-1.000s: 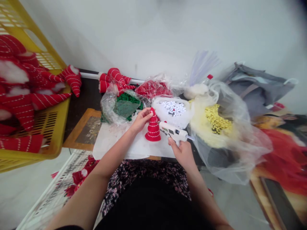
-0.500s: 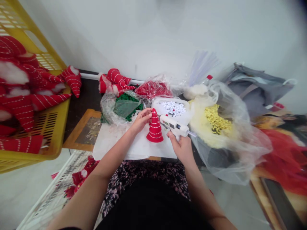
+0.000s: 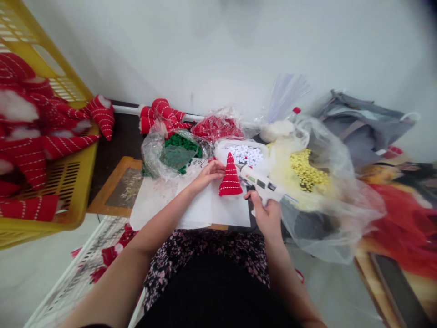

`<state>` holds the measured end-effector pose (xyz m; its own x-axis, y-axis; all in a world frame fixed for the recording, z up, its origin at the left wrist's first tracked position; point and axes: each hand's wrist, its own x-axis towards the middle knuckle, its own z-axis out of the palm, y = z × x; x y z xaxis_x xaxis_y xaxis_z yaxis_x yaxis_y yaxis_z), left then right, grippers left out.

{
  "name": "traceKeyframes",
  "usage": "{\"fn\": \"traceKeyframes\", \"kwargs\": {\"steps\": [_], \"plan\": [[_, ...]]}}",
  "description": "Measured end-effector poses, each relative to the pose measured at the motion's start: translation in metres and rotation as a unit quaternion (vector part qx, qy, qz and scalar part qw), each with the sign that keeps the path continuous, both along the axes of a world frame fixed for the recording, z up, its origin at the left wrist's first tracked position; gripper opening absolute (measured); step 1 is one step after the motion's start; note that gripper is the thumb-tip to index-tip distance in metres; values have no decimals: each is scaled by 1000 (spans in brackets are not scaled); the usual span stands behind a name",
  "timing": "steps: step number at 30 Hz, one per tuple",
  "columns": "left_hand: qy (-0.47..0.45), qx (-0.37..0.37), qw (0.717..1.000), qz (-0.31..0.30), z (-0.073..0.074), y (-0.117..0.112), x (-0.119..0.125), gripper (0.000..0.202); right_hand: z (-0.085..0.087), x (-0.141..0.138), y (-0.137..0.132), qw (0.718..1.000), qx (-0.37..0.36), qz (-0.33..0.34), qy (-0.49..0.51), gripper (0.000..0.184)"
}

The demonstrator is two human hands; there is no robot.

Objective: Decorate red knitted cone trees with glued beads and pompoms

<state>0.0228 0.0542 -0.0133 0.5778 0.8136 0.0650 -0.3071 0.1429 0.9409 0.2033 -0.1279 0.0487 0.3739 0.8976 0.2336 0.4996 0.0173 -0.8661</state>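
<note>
A red felt cone (image 3: 231, 180) with white stitched lines stands point up above the white paper (image 3: 196, 207), tilted slightly. My left hand (image 3: 209, 175) grips it from the left side; the fingertips are partly hidden behind the cone. In my right hand (image 3: 268, 213) is a white hot glue gun (image 3: 259, 182), my fingers wrapped round its handle. The gun's nozzle points left, close to the cone's right side. White pom-poms (image 3: 246, 155) lie in a plastic tray just beyond the cone.
Bags of green pom-poms (image 3: 180, 152), red pieces (image 3: 218, 125) and yellow balls (image 3: 307, 171) surround the paper. At left, a yellow crate (image 3: 77, 200) holds several red stuffed cones. A grey bag (image 3: 351, 123) lies back right; red mesh (image 3: 399, 228) hangs at far right.
The red cone has moved right and turned in my left hand, its tip now free of my fingers. My right hand and the glue gun have shifted right and slightly down.
</note>
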Motion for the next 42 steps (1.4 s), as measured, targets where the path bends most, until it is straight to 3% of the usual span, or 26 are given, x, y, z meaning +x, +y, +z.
{"fn": "traceKeyframes", "kwargs": {"steps": [5,9,11,16,21,25,34,42], "plan": [[132,11,981,142,-7,6,16,33,-3,24,-11,994,36,-80,62,49],[258,60,939,220,3,24,33,35,-1,33,-15,993,42,-90,66,48],[278,80,929,231,9,35,42,37,0,33,-15,993,42,-90,58,49],[257,10,954,156,12,47,45,29,-1,28,-19,996,29,-69,41,49],[140,-90,984,63,17,36,13,31,-1,29,-22,998,7,-60,32,48],[58,-132,989,40,24,25,-12,41,2,22,-17,1000,-9,-12,22,47],[2,-103,995,-1,20,16,-27,42,10,-10,7,998,-2,54,-10,38],[-8,-78,997,-6,17,15,-27,42,11,-14,12,998,-5,63,-25,39]]}}
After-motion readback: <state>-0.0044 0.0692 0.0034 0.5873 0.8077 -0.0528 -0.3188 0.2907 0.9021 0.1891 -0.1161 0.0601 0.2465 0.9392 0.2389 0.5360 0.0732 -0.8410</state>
